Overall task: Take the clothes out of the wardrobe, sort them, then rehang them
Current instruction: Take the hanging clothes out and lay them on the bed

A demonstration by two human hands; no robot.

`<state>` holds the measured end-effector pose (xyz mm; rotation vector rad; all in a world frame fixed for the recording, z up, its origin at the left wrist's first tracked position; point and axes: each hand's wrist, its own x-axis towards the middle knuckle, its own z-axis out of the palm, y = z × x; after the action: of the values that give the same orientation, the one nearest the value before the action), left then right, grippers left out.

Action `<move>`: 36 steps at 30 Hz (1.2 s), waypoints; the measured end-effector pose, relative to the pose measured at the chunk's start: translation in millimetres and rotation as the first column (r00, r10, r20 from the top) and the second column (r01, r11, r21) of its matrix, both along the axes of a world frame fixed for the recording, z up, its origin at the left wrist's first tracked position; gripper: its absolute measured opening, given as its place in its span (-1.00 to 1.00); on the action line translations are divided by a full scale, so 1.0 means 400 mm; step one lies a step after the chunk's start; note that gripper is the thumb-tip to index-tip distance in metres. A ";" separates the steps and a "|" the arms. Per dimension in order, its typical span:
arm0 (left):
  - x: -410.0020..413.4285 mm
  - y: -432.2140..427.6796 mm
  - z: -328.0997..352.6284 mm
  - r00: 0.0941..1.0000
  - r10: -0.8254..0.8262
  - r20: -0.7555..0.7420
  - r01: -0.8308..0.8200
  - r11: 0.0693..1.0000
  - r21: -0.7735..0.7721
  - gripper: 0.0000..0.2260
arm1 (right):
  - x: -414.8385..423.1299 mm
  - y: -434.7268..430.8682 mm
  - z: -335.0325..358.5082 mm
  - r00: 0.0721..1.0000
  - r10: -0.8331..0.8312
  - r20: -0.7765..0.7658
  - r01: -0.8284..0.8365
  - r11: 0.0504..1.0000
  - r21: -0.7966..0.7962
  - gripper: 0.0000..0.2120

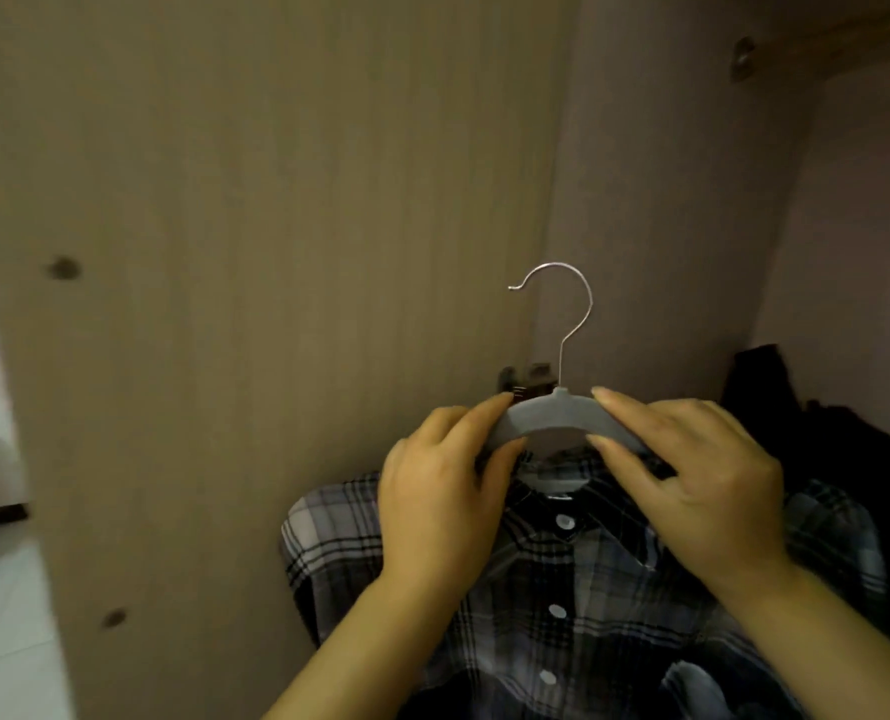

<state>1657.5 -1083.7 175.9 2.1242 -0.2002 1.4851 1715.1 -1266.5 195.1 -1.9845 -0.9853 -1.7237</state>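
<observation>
A grey hanger (557,415) with a silver wire hook pointing up carries a black, grey and white plaid shirt (567,589) with white buttons. My left hand (445,491) pinches the hanger's left arm between thumb and fingers. My right hand (692,480) pinches its right arm the same way. The hanger's outer ends are hidden under my hands and the shirt's collar. I hold the shirt inside the wardrobe, in front of its back corner.
The wardrobe's beige side panel (276,252) fills the left, with round fitting holes and a hinge (8,513) at its edge. The back wall (666,200) is pale. Dark clothes (822,449) sit at the right. A rail bracket (742,59) shows at the top right.
</observation>
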 end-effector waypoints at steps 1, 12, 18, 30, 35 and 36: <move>-0.031 0.031 -0.009 0.999 0.033 0.001 -0.033 0.999 0.003 -0.62 | -0.016 0.035 -0.012 1.000 0.023 -0.009 -0.023 1.000 -0.001 -0.72; -0.384 0.288 -0.074 0.886 0.459 0.071 -0.463 0.884 0.061 -0.71 | -0.219 0.374 -0.083 0.882 0.467 -0.059 -0.468 0.884 -0.003 -0.70; -0.595 0.380 -0.087 0.694 0.716 0.073 -0.720 0.692 0.057 -0.69 | -0.359 0.563 -0.107 0.710 0.700 -0.079 -0.700 0.714 0.030 -0.71; -1.058 0.475 -0.154 0.191 0.981 0.041 -0.981 0.190 0.025 -0.69 | -0.748 0.885 -0.190 0.275 0.930 -0.246 -0.949 0.304 0.087 -0.67; -1.227 0.581 -0.197 0.063 0.998 0.031 -0.998 0.064 -0.022 -0.65 | -0.918 1.062 -0.233 0.185 0.929 -0.321 -0.977 0.210 0.043 -0.63; -1.264 0.610 -0.209 0.036 0.999 0.022 -0.999 0.037 -0.023 -0.65 | -0.957 1.103 -0.243 0.162 0.929 -0.333 -0.982 0.185 0.040 -0.63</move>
<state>1151.8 -839.6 92.4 2.1867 1.7558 2.1340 1332.5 -825.2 98.0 -0.9960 -1.7820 -0.5368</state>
